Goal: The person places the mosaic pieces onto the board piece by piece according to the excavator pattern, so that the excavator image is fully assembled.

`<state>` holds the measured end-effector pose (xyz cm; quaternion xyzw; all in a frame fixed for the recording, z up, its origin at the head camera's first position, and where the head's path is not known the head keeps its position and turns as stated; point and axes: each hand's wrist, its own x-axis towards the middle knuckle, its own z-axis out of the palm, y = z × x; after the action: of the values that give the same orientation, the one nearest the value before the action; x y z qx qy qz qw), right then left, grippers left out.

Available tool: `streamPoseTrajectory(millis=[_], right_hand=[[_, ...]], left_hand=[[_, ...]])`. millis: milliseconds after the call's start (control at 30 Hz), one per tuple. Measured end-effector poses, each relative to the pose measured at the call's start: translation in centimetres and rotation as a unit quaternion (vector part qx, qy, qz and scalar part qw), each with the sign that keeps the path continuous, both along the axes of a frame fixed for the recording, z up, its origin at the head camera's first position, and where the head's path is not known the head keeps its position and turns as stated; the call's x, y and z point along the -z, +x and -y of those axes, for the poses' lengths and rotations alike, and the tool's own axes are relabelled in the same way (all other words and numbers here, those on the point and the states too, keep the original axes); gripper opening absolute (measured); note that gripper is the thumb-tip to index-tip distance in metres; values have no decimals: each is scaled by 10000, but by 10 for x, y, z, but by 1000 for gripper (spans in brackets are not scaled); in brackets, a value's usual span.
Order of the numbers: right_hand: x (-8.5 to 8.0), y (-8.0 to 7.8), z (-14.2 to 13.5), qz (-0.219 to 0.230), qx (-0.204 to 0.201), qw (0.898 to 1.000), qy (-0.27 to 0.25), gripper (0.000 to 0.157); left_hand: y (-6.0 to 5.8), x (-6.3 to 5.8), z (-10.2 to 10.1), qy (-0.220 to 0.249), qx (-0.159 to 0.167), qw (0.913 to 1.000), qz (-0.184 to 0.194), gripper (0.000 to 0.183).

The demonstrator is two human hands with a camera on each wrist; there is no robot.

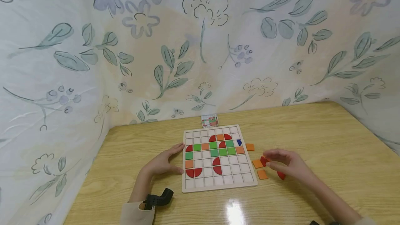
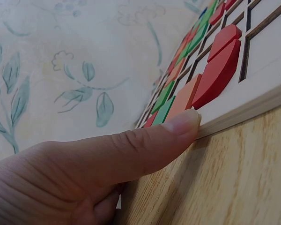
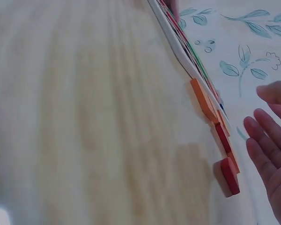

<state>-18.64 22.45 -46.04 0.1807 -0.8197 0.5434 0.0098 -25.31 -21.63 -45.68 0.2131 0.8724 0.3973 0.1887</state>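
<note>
A wooden grid board (image 1: 237, 170) lies on the table, holding red quarter-circles, green and orange squares and a blue piece (image 1: 239, 142). My left hand (image 1: 162, 160) touches the board's left edge with thumb and fingers spread. In the left wrist view its thumb (image 2: 145, 150) meets the rim beside an orange square (image 2: 183, 96). Over the loose pieces right of the board is my right hand (image 1: 290, 164), fingers apart and nothing between them. Beneath it are a red quarter-circle (image 3: 222, 138) beside orange squares and another red piece (image 3: 230, 176), partly hidden in the head view.
Three loose orange squares, one of them (image 1: 262, 174) nearest me, lie along the board's right side. A small pattern card (image 1: 209, 121) stands behind the board against the floral cloth (image 1: 218, 75). The wooden table (image 1: 328, 138) extends to both sides.
</note>
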Motion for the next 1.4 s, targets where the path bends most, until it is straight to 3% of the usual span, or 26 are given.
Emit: streamPoseTrajectory(millis=[133, 267, 767, 1400], right_hand=[[5, 5, 2, 238, -260, 9994, -42, 31], [8, 9, 4, 154, -404, 9987, 272, 33], [11, 12, 10, -305, -143, 9949, 946, 29], [10, 13, 9, -512, -425, 9871, 1457, 35]], left_hand=[[1, 1, 1, 34, 26, 10000, 6, 90], [1, 1, 1, 49, 18, 10000, 6, 91], [1, 0, 0, 30, 28, 10000, -45, 90], [0, 0, 0, -29, 18, 9999, -103, 91]])
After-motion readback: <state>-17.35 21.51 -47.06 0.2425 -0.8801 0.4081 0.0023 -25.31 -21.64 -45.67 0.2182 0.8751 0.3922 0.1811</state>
